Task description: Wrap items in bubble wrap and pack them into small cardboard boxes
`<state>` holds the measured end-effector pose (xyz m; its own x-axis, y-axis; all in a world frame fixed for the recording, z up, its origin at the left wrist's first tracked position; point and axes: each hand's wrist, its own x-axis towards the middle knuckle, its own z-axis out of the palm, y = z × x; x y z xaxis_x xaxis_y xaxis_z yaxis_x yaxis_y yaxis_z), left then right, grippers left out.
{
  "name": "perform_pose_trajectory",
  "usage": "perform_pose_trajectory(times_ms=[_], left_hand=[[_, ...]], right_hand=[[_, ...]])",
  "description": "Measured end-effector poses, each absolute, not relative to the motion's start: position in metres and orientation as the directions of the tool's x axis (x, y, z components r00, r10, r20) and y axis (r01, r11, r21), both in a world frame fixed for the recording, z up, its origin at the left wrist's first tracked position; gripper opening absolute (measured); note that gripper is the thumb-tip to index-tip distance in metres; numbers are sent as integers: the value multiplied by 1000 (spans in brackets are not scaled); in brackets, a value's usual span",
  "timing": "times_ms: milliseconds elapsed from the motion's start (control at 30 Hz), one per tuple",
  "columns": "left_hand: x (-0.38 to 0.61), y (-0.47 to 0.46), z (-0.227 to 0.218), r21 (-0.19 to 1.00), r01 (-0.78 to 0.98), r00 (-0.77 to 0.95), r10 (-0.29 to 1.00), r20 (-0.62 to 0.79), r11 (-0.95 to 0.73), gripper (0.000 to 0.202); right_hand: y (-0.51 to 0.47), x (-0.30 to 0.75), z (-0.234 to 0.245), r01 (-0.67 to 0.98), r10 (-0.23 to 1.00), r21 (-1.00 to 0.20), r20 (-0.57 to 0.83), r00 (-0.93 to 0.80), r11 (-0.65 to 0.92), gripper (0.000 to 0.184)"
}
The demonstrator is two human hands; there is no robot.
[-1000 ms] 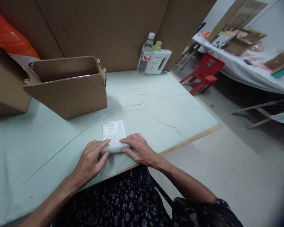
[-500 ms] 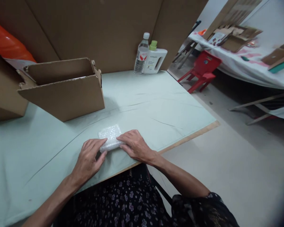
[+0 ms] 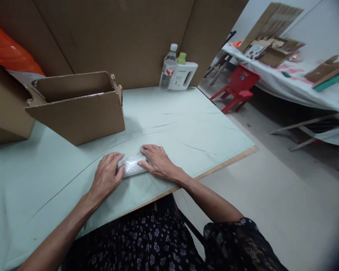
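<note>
A small roll of bubble wrap (image 3: 132, 166) lies on the pale green cloth near the table's front edge. Its left end is gripped by my left hand (image 3: 107, 174), thumb on the near side and fingers over the far side. My right hand (image 3: 158, 162) holds the other end the same way, its thumb pressing on top. Whatever is inside the wrap, if anything, cannot be made out. Beyond my left hand stands an open cardboard box (image 3: 79, 118).
A water bottle (image 3: 168, 69) and a white jug with a green cap (image 3: 183, 75) stand by the cardboard wall (image 3: 115, 37). An orange bottle-like object (image 3: 14, 49) is at the far left. A red chair (image 3: 241, 84) and another table (image 3: 293, 81) are on the right.
The flat flap of bubble wrap that stretched away from me is now rolled up into a compact bundle. Both hands have moved slightly forward with it.
</note>
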<state>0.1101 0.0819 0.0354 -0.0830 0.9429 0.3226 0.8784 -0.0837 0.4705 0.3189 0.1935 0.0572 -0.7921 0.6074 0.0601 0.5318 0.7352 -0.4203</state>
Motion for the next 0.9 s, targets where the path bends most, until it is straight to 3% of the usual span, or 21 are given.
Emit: perform_pose_trajectory(times_ms=[133, 300, 467, 600, 667, 733, 800, 900], left_hand=[[104, 79, 41, 579, 808, -59, 963, 262, -108, 45], [98, 76, 52, 747, 663, -5, 997, 77, -54, 62], [100, 74, 56, 816, 577, 23, 1000, 19, -29, 34], [101, 72, 53, 816, 578, -4, 1000, 26, -19, 23], [98, 71, 56, 796, 602, -22, 995, 95, -63, 20], [90, 71, 68, 729, 667, -79, 958, 274, -153, 18], [75, 74, 89, 592, 777, -149, 852, 502, -213, 19], [44, 87, 126, 339, 930, -177, 634, 753, -144, 39]], right_hand=[[195, 316, 56, 442, 560, -546, 62, -826, 712, 33], [186, 319, 58, 337, 535, -702, 74, -841, 627, 29], [185, 328, 59, 310, 575, -805, 46, -817, 505, 52], [188, 330, 56, 323, 566, -832, -14, -824, 450, 36], [190, 328, 58, 337, 570, -830, -29, -821, 444, 29], [192, 325, 67, 335, 581, -827, -12, -814, 452, 26], [198, 323, 84, 309, 591, -828, 33, -806, 468, 25], [210, 316, 123, 271, 624, -817, 133, -770, 509, 25]])
